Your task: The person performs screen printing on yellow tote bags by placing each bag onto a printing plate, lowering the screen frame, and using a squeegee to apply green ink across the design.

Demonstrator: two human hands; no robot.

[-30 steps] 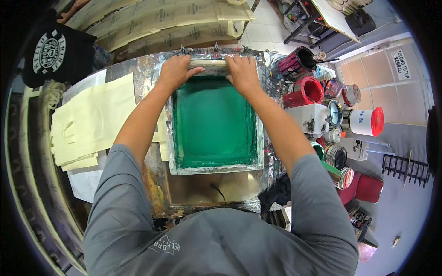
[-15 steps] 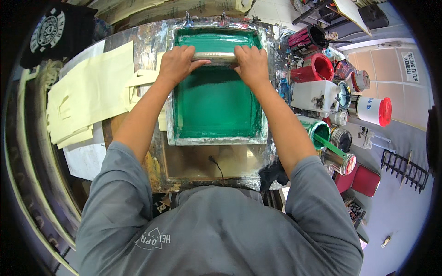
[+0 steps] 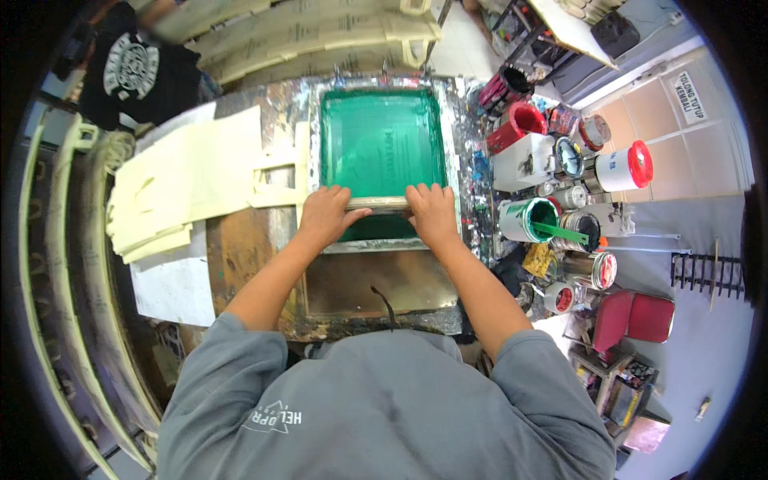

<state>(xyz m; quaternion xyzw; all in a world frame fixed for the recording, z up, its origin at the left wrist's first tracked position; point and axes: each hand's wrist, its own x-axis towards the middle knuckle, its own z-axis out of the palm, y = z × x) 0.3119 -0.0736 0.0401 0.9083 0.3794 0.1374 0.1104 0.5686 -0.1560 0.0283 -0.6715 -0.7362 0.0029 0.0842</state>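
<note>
My left hand (image 3: 324, 216) and my right hand (image 3: 432, 214) grip the two ends of a squeegee (image 3: 378, 203), thumbs on the near side and fingers over the top. It lies crosswise over the near part of a screen printing frame (image 3: 376, 246). Green ink coats the mesh (image 3: 380, 148), and faint lettering shows through beyond the squeegee. A darker green strip lies between the squeegee and the near rim. The squeegee's lower edge is hidden from above. Out from the frame's left side reach the handles of a pale yellow bag (image 3: 276, 194).
Pale yellow bags (image 3: 188, 164) lie stacked on the stained table (image 3: 240, 256) to the left. Along the right stand several ink tubs, among them a green ink tub (image 3: 520, 221) holding a green stick (image 3: 564, 234). Racks (image 3: 60, 280) line the left; a person in black (image 3: 136, 68) is at the far left.
Both hands have drawn the squeegee from the far end of the screen toward me, to its near part. The view has shifted as well, so more of the far racks shows.
</note>
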